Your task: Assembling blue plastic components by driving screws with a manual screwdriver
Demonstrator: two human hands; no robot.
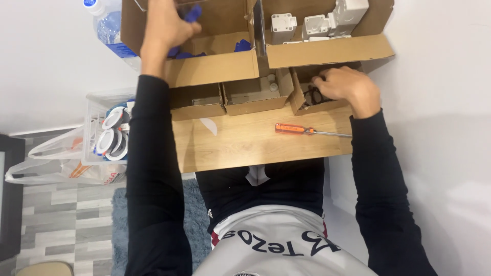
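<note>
while i sat at the wooden desk (245, 145), both my hands were up in the cardboard boxes. my left hand (166, 28) was inside the big box on the left (215, 66), where the blue plastic pieces (192, 14) were. my fingers were curled round some of the blue pieces, so that grip looked closed on them, though i could not see how many it had. the pieces looked small, light and hard, a bit smooth, so i thought they could slip out if i held them loosely. a pinch round the thick middle of a piece seemed the best place to hold.

my right hand (348, 87) was at the small box on the right (314, 99). it was bent down over the box, and the fingertips were near some dark rings (312, 96) inside. i could not tell if that grip had hold of one. the rings looked thin and light, maybe bendy.

an orange screwdriver (307, 131) lay flat on the desk, just below my right hand, not touching it. white plastic blocks (327, 20) sat in the big box on the right (332, 51). a white basket with tape rolls (110, 133) stood beside the desk on my left.
</note>
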